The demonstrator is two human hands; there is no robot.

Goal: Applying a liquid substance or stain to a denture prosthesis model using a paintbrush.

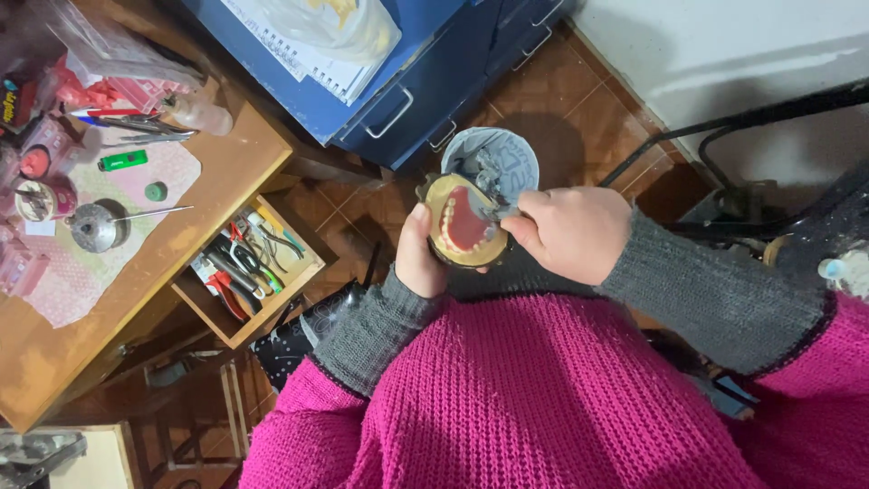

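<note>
Head view: left hand point(418, 258) cups flask point(466, 233) with denture point(468, 226), held over lap, above bowl point(493, 163). Right hand point(572, 234) clenched on tool, tip at flask rim. Step, judged: cleaning plaster off. Next needs steady grip. Teeth face up; long axis runs toward bowl.

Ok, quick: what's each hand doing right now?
Left hand: closed around the denture flask, holding it.
Right hand: closed on a small tool at the flask; tool mostly hidden.
</note>
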